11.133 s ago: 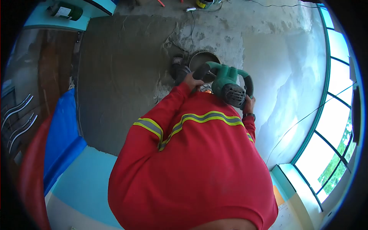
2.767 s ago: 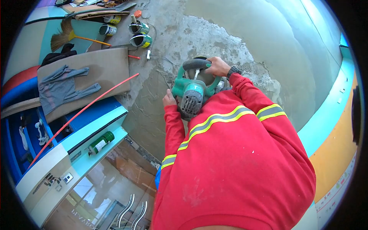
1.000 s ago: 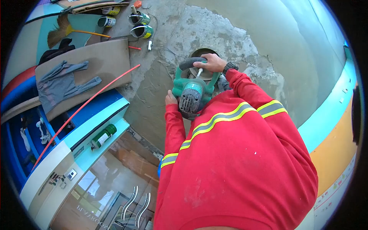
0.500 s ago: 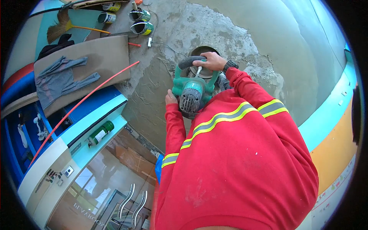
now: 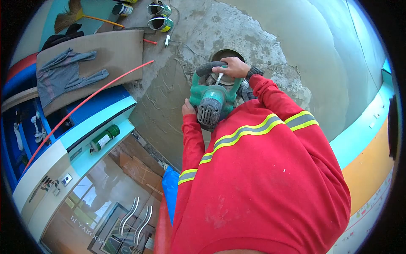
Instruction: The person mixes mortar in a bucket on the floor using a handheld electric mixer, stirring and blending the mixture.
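A green handheld electric mixer (image 5: 211, 98) with a dark vented motor housing is held close in front of my red-sleeved body. My right hand (image 5: 233, 67), with a dark watch at the wrist, is wrapped round the mixer's black top grip. On the mixer's left side my left hand (image 5: 188, 107) is closed against the green frame, its fingers partly hidden. Just beyond the mixer is a round bucket (image 5: 228, 53), mostly covered by the tool and my right hand. Whatever is inside the bucket cannot be made out.
Wet-looking cement (image 5: 334, 55) coats part of the floor. Paint buckets (image 5: 160, 23), a white plug connector (image 5: 167, 40) with its cord, and a broom (image 5: 74, 17) are at upper left. A grey shirt (image 5: 69, 76) lies on a brown board; a red pole (image 5: 91, 95) slants across.
The surroundings have shifted and turned slightly in view, with more of the blue sheet showing at my left. Both hands keep their hold on the mixer.
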The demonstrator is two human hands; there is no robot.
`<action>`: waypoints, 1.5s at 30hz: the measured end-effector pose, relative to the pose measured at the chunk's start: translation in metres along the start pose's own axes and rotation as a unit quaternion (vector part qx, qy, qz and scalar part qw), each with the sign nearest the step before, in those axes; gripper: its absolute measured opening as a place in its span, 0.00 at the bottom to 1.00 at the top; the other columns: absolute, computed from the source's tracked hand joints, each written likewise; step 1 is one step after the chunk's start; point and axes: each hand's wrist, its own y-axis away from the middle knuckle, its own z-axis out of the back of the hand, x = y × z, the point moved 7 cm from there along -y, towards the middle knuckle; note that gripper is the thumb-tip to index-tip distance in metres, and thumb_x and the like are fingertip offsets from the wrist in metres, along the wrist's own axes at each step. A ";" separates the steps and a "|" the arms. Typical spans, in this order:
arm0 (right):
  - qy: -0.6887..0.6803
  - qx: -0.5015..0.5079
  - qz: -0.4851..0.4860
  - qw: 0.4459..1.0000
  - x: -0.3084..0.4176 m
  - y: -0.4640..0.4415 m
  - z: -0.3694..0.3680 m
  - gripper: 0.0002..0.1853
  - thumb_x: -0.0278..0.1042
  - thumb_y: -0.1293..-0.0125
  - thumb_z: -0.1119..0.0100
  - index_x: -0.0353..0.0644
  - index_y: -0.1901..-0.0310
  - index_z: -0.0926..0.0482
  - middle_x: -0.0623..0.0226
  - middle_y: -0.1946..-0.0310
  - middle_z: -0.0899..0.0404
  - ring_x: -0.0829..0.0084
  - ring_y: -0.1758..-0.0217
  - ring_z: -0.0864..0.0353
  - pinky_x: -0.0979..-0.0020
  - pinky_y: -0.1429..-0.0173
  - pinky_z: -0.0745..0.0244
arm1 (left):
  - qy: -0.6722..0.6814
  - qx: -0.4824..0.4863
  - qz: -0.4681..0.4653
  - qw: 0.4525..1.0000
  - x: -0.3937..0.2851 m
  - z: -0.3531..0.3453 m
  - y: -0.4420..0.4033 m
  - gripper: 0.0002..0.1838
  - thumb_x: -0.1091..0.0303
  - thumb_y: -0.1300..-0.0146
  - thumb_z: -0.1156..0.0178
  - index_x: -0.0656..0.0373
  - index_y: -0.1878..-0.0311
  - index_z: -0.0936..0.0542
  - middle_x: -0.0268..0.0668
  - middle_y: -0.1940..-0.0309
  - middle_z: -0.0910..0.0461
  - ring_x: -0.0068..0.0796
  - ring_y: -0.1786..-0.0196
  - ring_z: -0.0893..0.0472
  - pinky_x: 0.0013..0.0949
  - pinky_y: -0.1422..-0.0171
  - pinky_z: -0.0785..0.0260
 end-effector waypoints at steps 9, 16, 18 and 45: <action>0.004 0.001 0.001 1.000 0.001 0.006 -0.004 0.36 0.71 0.49 0.45 0.37 0.64 0.21 0.59 0.78 0.22 0.68 0.78 0.21 0.68 0.71 0.26 | 0.015 -0.004 0.003 1.000 0.000 0.002 0.007 0.36 0.44 0.33 0.67 0.63 0.84 0.25 0.37 0.91 0.29 0.31 0.86 0.28 0.38 0.78 0.39; 0.041 -0.029 0.004 0.999 -0.006 0.007 -0.006 0.38 0.73 0.50 0.45 0.35 0.64 0.21 0.55 0.76 0.22 0.61 0.71 0.19 0.64 0.64 0.26 | 0.010 -0.030 -0.016 0.999 0.012 0.000 0.007 0.36 0.45 0.33 0.68 0.64 0.84 0.26 0.37 0.91 0.29 0.32 0.86 0.27 0.38 0.78 0.38; 0.061 -0.045 0.014 0.997 -0.002 0.013 -0.003 0.39 0.72 0.51 0.45 0.34 0.63 0.21 0.53 0.74 0.21 0.59 0.68 0.19 0.63 0.62 0.26 | 0.009 -0.046 -0.027 0.999 0.029 -0.004 0.001 0.36 0.44 0.33 0.68 0.64 0.83 0.26 0.37 0.91 0.29 0.33 0.86 0.27 0.39 0.78 0.37; -0.048 -0.074 -0.035 0.996 -0.009 0.038 0.015 0.35 0.67 0.50 0.40 0.40 0.55 0.21 0.67 0.81 0.25 0.74 0.80 0.24 0.69 0.73 0.30 | 0.518 0.145 0.152 0.829 0.071 -0.051 0.002 0.24 0.46 0.35 0.50 0.62 0.60 0.24 0.36 0.72 0.22 0.28 0.72 0.22 0.30 0.64 0.28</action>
